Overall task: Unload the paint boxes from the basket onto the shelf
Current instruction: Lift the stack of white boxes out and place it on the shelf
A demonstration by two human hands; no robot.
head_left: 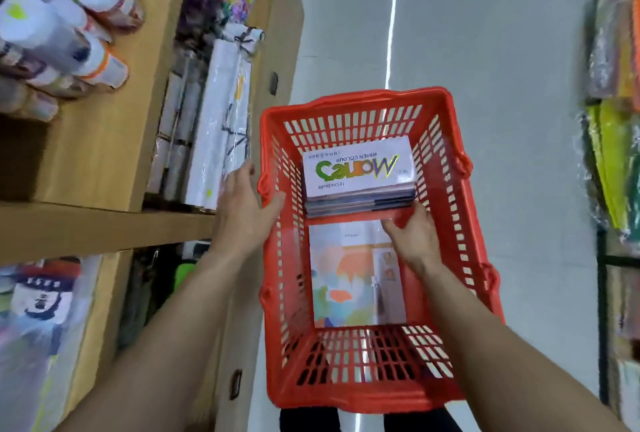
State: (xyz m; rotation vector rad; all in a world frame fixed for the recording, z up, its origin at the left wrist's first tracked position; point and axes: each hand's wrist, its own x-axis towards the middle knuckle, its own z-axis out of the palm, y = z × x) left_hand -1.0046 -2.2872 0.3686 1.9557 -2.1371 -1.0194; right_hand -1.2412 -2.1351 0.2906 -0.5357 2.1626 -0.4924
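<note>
Left of the hands stood the wooden shelf (104, 223). The left hand (242, 213) lay open, fingers spread, against the red basket (450, 223) rim. Inside the basket, the right hand (412, 237) touched the near edge of the stacked paint boxes (356, 175), its grip unclear

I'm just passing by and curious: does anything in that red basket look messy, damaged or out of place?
Nothing stands out. The stack of paint boxes sits squarely at the far end of the basket, and a flat colourful packet lies neatly on its floor. Nothing looks spilled or damaged.
</note>
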